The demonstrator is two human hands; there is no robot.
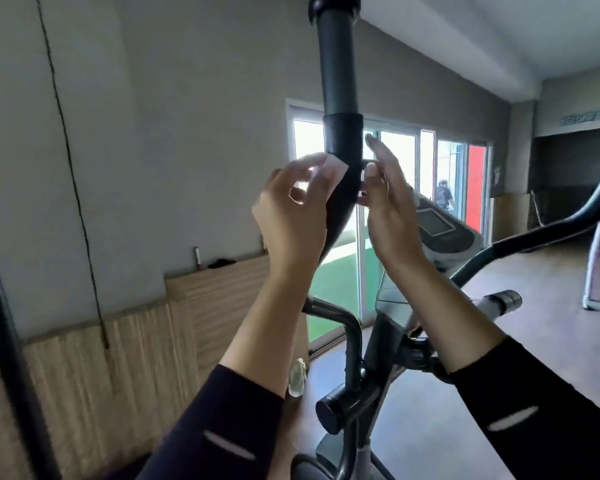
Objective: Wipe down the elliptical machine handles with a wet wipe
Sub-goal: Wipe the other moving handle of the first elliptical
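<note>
The elliptical's left moving handle [340, 81] rises in the middle of the view, a dark grey tube with a black sleeve at hand height. My left hand [291, 216] pinches a small pale wet wipe [333, 169] against the left side of that black sleeve. My right hand [388, 202] is raised on the handle's right side, fingers mostly straight and fingertips touching the sleeve, holding nothing that I can make out. The right moving handle [541, 230] curves away at the right.
The console [440, 226] sits just behind my right hand. Below are the fixed grip bars [506, 299], the frame and a clear bottle [297, 377] in a holder. A wall with wood panelling stands left, glass doors ahead, another machine at far right.
</note>
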